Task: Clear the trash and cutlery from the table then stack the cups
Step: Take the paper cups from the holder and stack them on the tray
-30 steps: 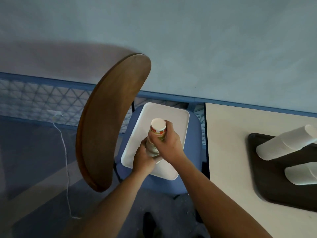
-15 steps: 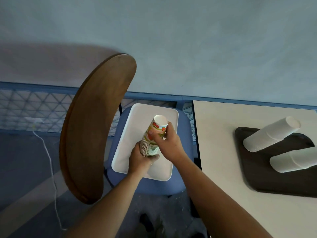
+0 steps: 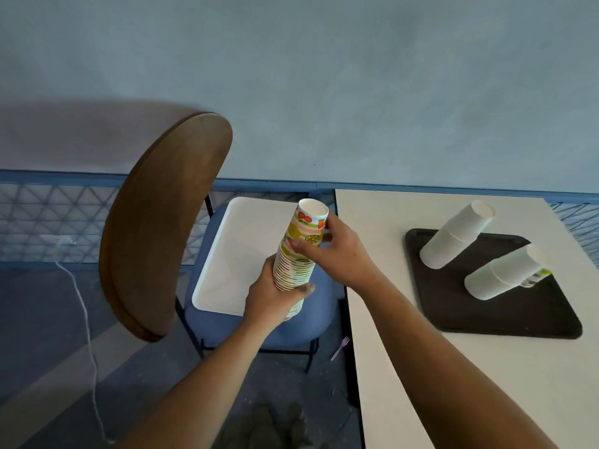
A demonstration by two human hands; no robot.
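Note:
A tall stack of fruit-printed paper cups [image 3: 299, 246], upside down and tilted, is held above the right edge of a white tray [image 3: 240, 247]. My left hand [image 3: 275, 294] grips its lower end. My right hand [image 3: 334, 251] grips its upper part, with the thumb across the front. On the table [image 3: 505, 377] to the right a black tray [image 3: 492, 306] carries two stacks of white cups, one at the back [image 3: 455, 236] and one nearer [image 3: 505, 273], both upside down and leaning.
The white tray lies on the blue seat of a chair [image 3: 162, 228] with a brown wooden back, left of the table. A purple plastic fork [image 3: 340, 347] lies on the floor by the table's edge. A white cable [image 3: 87, 335] runs across the floor at left.
Both hands have lifted the printed cup stack off the white tray and carried it right toward the table. The view has shifted right.

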